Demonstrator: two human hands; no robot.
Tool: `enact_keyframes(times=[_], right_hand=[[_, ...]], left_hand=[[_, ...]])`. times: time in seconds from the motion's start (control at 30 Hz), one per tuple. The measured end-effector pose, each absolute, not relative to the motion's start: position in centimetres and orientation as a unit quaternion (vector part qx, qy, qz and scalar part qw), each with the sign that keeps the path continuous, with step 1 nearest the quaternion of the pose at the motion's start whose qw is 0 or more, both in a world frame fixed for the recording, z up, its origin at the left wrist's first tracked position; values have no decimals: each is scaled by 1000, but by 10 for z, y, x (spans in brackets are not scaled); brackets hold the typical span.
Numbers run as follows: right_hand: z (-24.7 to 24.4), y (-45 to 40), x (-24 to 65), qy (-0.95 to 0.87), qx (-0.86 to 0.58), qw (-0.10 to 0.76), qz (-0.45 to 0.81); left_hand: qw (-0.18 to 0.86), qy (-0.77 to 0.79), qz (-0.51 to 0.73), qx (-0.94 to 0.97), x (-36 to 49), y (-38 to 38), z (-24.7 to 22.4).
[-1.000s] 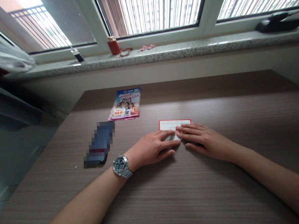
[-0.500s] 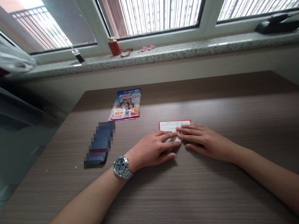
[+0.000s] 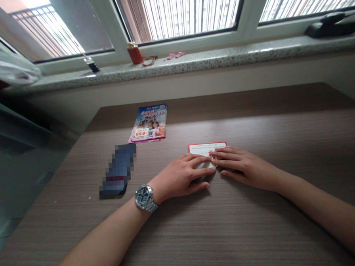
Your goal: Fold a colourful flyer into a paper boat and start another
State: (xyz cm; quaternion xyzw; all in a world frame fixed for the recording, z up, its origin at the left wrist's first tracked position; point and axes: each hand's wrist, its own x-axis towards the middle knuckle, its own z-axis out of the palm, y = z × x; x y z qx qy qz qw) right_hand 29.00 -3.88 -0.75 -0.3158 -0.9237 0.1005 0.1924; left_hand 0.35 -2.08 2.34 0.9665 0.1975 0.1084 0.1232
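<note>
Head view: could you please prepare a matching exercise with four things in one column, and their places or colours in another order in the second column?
1. wristwatch
2. printed flyers
3. white card
4. window sill

A. partly covered by the left hand and the right hand
B. speckled, beyond the table
C. silver, with a dark dial
D. blue and pink, overlapping

Right pairs: 1-C, 2-D, 3-A, 4-B

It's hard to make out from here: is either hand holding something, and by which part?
Nothing appears gripped: the left hand and right hand rest, open, over the near part of the red-edged paper.
</note>
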Motion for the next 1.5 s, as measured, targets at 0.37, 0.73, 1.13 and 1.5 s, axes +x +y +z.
enact_keyframes(times=[0.37, 0.73, 1.13, 1.5], right_hand=[[-8, -39, 290, -923, -321, 187, 104], [-5, -41, 290, -922, -321, 194, 101], [-6, -41, 291, -922, -323, 186, 104], [-5, -41, 291, -924, -321, 185, 95]], left_hand=[[171, 189, 107, 961, 3, -20, 25], [178, 181, 85, 963, 2, -17, 32], [189, 179, 82, 962, 1, -16, 30], [185, 190, 84, 961, 3, -18, 32]])
